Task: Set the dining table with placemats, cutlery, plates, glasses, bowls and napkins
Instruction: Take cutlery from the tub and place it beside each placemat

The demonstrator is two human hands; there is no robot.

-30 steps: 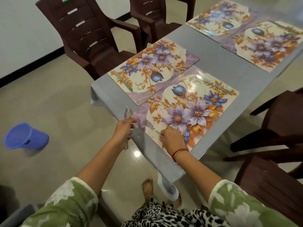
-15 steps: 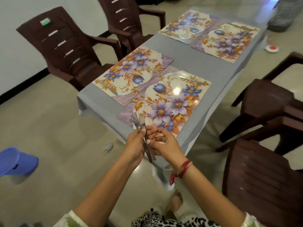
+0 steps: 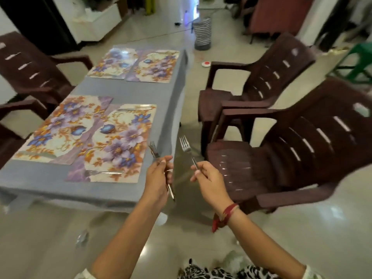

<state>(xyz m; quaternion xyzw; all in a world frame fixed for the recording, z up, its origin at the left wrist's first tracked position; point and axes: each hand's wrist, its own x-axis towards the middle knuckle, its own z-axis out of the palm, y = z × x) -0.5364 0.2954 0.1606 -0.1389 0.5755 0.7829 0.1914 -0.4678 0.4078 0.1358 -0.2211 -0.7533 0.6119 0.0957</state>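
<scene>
Several floral placemats lie on the grey table (image 3: 128, 91). On the nearest placemat (image 3: 120, 141) a fork (image 3: 102, 172) rests along its near edge and a knife (image 3: 133, 108) along its far edge. The placemat to its left (image 3: 60, 125) carries a knife (image 3: 38, 155) at its near edge. Two more placemats (image 3: 136, 65) lie at the far end. My left hand (image 3: 158, 178) grips a bunch of forks (image 3: 155, 152), tines up. My right hand (image 3: 209, 178) pinches a single fork (image 3: 186, 148) upright, off the table's right corner.
Two brown plastic chairs (image 3: 302, 141) stand to the right of the table, and others (image 3: 26, 73) on the left. A striped basket (image 3: 202, 35) and a small red-and-white object (image 3: 206, 63) sit on the floor beyond. A green stool (image 3: 356, 63) is far right.
A fork now lies on the nearest placemat. My hands have drawn apart, the right taking one fork from the bunch. The view has swung right along the table's end.
</scene>
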